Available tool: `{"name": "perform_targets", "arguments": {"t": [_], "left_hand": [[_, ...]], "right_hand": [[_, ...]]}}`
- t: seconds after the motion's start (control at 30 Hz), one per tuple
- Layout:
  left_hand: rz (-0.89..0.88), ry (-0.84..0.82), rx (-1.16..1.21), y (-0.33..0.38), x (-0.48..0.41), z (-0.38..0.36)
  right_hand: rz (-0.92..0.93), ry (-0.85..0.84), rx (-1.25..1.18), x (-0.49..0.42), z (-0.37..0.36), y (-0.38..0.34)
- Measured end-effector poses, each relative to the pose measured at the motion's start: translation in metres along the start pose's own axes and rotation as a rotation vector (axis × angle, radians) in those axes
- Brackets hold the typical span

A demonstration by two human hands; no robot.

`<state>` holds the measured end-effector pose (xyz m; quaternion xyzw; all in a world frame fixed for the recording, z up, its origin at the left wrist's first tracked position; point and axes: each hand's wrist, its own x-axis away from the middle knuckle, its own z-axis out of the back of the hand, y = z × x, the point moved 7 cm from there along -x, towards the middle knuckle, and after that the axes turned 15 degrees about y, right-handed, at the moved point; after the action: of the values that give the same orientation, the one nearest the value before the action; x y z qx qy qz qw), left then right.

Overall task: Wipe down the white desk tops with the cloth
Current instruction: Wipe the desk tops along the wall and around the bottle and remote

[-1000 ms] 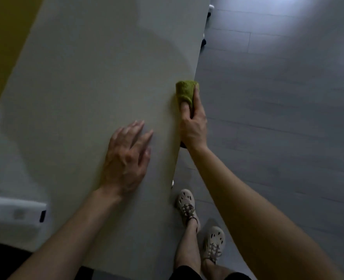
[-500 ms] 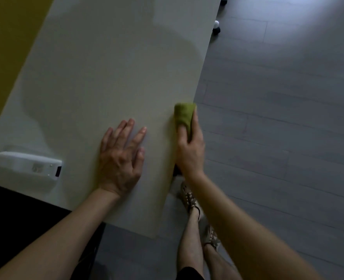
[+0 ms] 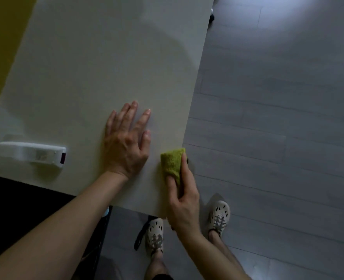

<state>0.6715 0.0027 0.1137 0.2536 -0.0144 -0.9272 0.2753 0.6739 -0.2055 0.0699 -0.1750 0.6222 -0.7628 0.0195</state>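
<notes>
We grip green cloth (image 3: pixel 172 161) in right hand (image 3: pixel 184 201), pressed on desk top (image 3: pixel 106 57) right edge, near corner just behind grip. Left hand (image 3: pixel 126 144) flat, fingers spread, just left of grip. Guessing edge pass about done; can't tell what's wiped beyond grip, other desks probably to go.

The white flat bench top (image 3: pixel 98 67) looks smooth and matt, with only a dull sheen. The green fuzzy cloth (image 3: pixel 172 161) has a rough, napped pile. The white oblong plastic device (image 3: pixel 32 154) is glossy. The grey plank floor (image 3: pixel 278 98) looks wood-grained and faintly shiny.
</notes>
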Motion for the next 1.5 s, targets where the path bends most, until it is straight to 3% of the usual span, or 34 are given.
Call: {"name": "perform_targets", "arguments": {"t": [0.23, 0.33, 0.43, 0.53, 0.73, 0.87, 1.07, 1.17, 1.27, 1.37, 1.5], "left_hand": [[-0.019, 0.015, 0.007, 0.002, 0.001, -0.001], [-0.013, 0.030, 0.052, 0.002, 0.002, 0.000], [-0.009, 0.017, 0.123, 0.000, 0.001, 0.003], [-0.037, -0.107, 0.203, -0.003, 0.013, 0.014], [-0.203, -0.356, 0.153, -0.042, 0.102, 0.062], [-0.168, -0.525, 0.192, -0.054, 0.119, 0.068], [0.131, -0.694, 0.449, -0.043, 0.134, 0.110], [0.571, -0.764, 0.749, -0.042, 0.165, 0.136], [1.047, -0.819, 1.172, -0.024, 0.193, 0.150], [1.134, -0.801, 1.592, -0.002, 0.195, 0.168], [1.308, -0.522, 1.569, -0.020, 0.187, 0.178]], "right_hand": [[0.016, 0.192, 0.022, -0.133, -0.034, -0.027], [0.008, 0.193, 0.026, -0.092, -0.022, -0.015], [-0.016, 0.215, 0.010, 0.011, -0.005, 0.006], [-0.064, 0.201, 0.036, 0.089, 0.011, 0.018], [-0.125, 0.201, 0.157, 0.025, 0.006, -0.006], [-0.086, 0.222, 0.248, 0.044, 0.005, -0.008], [-0.184, -0.060, 0.627, 0.125, 0.085, -0.016], [-0.218, -0.042, 0.559, 0.137, 0.087, -0.059], [-0.204, -0.179, 0.410, 0.137, 0.054, -0.111], [-0.083, -0.293, 0.404, 0.136, 0.010, -0.157], [0.405, -0.569, 0.786, 0.148, -0.051, -0.192]]}}
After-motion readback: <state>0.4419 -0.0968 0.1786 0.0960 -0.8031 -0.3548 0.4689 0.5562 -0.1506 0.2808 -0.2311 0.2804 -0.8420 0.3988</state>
